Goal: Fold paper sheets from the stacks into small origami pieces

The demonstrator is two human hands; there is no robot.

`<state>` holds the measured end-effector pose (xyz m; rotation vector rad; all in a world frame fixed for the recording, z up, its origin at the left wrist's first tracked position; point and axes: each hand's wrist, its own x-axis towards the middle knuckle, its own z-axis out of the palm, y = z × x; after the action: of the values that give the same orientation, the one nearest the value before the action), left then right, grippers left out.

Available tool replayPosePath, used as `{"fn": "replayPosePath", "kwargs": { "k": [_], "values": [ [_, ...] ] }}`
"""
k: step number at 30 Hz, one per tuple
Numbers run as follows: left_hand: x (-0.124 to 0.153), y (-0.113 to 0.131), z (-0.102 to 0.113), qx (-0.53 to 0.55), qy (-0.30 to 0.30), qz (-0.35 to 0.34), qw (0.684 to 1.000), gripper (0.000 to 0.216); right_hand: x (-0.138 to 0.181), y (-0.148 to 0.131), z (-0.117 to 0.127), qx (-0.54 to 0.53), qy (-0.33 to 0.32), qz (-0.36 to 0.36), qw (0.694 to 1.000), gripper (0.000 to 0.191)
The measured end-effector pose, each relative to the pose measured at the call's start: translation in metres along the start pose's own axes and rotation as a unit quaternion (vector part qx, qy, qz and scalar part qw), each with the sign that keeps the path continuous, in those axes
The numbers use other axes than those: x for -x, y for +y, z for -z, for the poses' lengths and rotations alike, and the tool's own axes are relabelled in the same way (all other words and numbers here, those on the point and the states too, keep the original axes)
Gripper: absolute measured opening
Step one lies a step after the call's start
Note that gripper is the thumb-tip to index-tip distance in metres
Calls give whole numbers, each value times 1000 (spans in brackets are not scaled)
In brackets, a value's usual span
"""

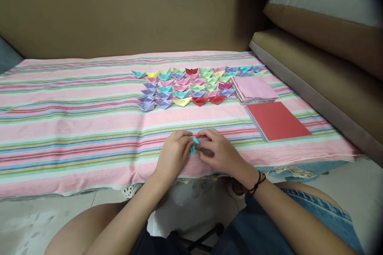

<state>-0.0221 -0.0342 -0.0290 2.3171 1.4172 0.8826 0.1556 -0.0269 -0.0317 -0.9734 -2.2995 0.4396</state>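
Between my two hands is a small folded piece of turquoise paper (194, 146), held just above the front part of the striped cloth. My left hand (176, 146) pinches its left side with thumb and fingertips. From the right, my right hand (219, 148) grips the other side, fingers curled around it. The fingers cover much of the paper, so its exact folded shape cannot be made out. Beyond the hands stand several rows of small folded paper boats (181, 87) in purple, green, pink, turquoise, yellow and red.
A stack of red-topped paper sheets (278, 120) lies to the right, with a pink-topped stack (254, 88) behind it. The striped cloth (74, 127) covers the seat surface. Cushions (323, 71) rise along the right side, and a brown backrest (128, 12) stands behind.
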Motion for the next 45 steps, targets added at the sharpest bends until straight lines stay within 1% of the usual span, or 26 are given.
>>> {"fn": "replayPosePath", "kwargs": {
  "k": [3, 7, 10, 13, 15, 18, 21, 24, 30, 34, 37, 40, 45],
  "values": [
    [-2, 1, -1, -20, -7, -10, 1000, 15, 0, 0, -1, 2, 2, 0, 1000, 11],
    [-4, 3, 3, -27, -43, -23, 998, 20, 1, 0, -1, 4, -1, -2, 1000, 10],
    [-3, 6, 8, -20, -73, -24, 997, 24, 0, 0, 0, 7, -8, -8, 1000, 11],
    [0, 6, 11, -3, -84, -25, 996, 21, 1, 0, 0, 6, -10, -9, 1000, 12],
    [1, 3, 8, 6, -78, -23, 997, 20, 1, 0, 0, 6, -9, -9, 1000, 12],
    [2, -1, 2, 11, -52, -20, 998, 15, 1, 0, -1, 6, -8, -9, 1000, 12],
    [2, -4, -2, 11, -40, -32, 999, 13, 1, 1, -1, 3, -8, -9, 1000, 13],
    [1, -5, -2, 12, -41, -44, 998, 15, 1, 2, -1, -5, -4, -7, 1000, 16],
    [1, -3, -3, 6, -23, -36, 999, 15, 1, 6, -1, -59, 2, -31, 998, 20],
    [0, -1, -6, 2, -10, -30, 999, 13, -2, 4, 1, -120, 35, -41, 991, 18],
    [0, -1, -7, 2, -11, -29, 1000, 15, -6, 1, 2, -128, 59, -54, 989, 15],
    [1, -2, -8, 1, -13, -31, 999, 20, -12, -1, 3, -105, 35, -56, 992, 12],
    [2, -3, -7, -11, -25, -28, 999, 27, -22, -2, 5, -65, -9, -50, 997, 13]
  ]
}}
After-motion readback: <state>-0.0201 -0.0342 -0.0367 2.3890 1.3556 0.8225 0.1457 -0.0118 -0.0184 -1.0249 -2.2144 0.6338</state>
